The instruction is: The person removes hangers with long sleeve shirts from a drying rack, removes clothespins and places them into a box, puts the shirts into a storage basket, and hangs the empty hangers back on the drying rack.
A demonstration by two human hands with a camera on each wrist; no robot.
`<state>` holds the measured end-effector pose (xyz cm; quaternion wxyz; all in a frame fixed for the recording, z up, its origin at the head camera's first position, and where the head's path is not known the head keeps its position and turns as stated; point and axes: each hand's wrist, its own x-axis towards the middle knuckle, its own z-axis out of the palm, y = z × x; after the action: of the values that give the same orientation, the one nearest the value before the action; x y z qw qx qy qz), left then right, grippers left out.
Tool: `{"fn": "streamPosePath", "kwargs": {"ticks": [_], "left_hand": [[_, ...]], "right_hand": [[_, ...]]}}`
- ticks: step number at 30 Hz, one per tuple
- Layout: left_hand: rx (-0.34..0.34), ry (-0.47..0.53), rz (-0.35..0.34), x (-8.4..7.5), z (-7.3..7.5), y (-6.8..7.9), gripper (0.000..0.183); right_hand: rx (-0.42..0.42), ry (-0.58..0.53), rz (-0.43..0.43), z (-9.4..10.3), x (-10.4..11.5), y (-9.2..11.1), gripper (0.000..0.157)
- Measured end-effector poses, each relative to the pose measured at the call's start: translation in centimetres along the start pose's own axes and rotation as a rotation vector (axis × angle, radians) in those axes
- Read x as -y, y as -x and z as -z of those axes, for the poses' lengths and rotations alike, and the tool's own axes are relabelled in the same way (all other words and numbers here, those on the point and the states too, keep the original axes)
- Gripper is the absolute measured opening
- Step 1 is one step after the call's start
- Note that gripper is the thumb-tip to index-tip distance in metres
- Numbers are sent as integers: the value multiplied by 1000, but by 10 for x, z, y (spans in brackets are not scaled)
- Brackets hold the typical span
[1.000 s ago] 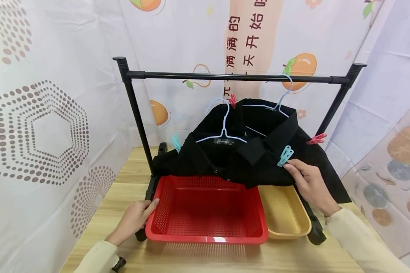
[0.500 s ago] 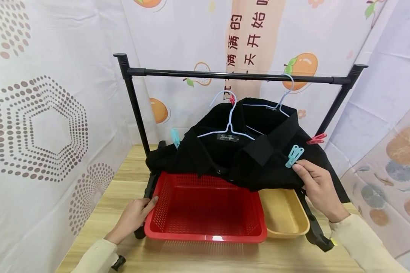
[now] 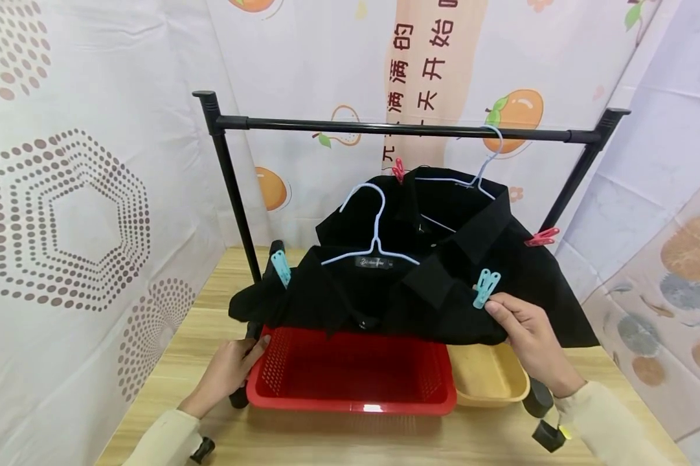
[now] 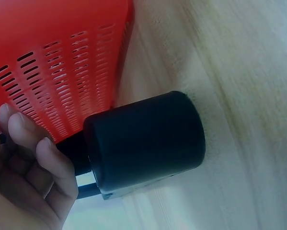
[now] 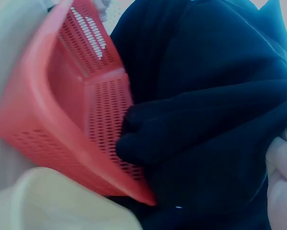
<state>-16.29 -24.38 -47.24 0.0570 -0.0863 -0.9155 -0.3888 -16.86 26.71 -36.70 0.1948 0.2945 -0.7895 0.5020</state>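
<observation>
My left hand point(image 3: 227, 372) grips the left rim of a red plastic basket point(image 3: 350, 406), thumb on the rim and fingers curled beneath it by the slotted wall point(image 4: 52, 72). With my right hand point(image 3: 530, 330) I pinch the shoulder of a black shirt point(image 3: 309, 298) beside a turquoise clothespin point(image 3: 485, 288). The shirt is on a pale blue hanger point(image 3: 376, 226), whose hook is free, below the rack's bar. Another turquoise clothespin point(image 3: 281, 268) sits on its left shoulder. The shirt hangs over the basket's back part and hides it.
A black rack point(image 3: 350, 126) spans the table. From its bar hangs another black shirt point(image 3: 542, 291) on a hanger point(image 3: 489, 155), with pink clothespins point(image 3: 542, 237) on both shoulders. A yellow basket point(image 3: 489, 382) stands right of the red one. Printed curtains point(image 3: 303, 58) enclose the table.
The held shirt and its hanger shift right, then swing down and left toward me, covering more of the red basket. My right hand moves with them. My left hand stays on the rim.
</observation>
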Motion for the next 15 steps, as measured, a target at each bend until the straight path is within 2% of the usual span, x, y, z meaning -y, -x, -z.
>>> {"fn": "streamPosePath", "kwargs": {"ticks": [7,10,15], "left_hand": [[8,73,-48,2,0,3,6],[13,96,-47,2,0,4,4],[40,123,88,1,3,6,11]], "right_hand": [[93,-101,-110,-19,-12,21,25],[109,-116,-128,-25,-19,26,25],[114,-98,-155,-35,-31,32,24]]}}
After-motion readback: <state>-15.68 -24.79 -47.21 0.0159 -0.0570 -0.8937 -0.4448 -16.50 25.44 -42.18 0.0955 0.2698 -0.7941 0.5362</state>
